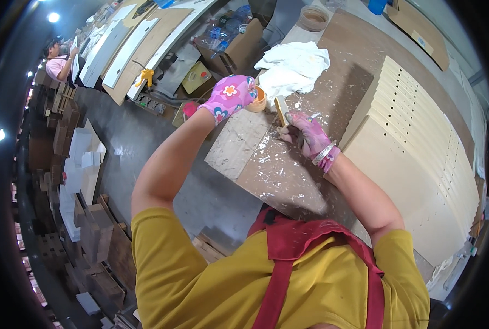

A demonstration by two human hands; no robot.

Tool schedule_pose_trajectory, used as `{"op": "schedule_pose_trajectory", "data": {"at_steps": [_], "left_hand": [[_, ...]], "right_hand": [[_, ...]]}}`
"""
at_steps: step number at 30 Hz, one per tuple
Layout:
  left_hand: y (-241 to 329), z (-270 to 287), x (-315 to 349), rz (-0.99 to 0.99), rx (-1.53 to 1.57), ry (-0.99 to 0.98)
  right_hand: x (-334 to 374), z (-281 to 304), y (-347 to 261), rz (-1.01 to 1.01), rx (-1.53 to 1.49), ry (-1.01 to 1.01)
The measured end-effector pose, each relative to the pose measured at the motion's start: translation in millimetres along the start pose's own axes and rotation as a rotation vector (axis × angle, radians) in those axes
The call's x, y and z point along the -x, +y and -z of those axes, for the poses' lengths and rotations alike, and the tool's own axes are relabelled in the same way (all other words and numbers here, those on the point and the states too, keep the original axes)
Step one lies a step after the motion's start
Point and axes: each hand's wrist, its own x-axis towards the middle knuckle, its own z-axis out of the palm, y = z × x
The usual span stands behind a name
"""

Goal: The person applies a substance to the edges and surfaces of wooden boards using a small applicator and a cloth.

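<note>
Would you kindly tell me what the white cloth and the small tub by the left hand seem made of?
White cloth: soft, matte fabric, judging by its loose folds; the fibre can't be told. Small tub: perhaps plastic, going by its round rim; finish unclear.

The left arm (170, 156) is bent, showing me the back of the left hand (230, 96). The right hand (307, 135) is curled, gripping.
</note>
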Motion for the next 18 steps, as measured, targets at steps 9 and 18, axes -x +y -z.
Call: {"op": "schedule_pose_trajectory", "data": {"at_steps": [9,18], "left_hand": [[-11.8,-27.3,0.7,0.349,1.177,-0.136],[-14.9,-8.0,11.2,0.386,1.141,0.024]], "right_hand": [[-3.9,-0.8,1.5,-0.030,0.003,0.062],[5.0,-8.4,-9.6,0.044,-0.001,-0.007]]}}
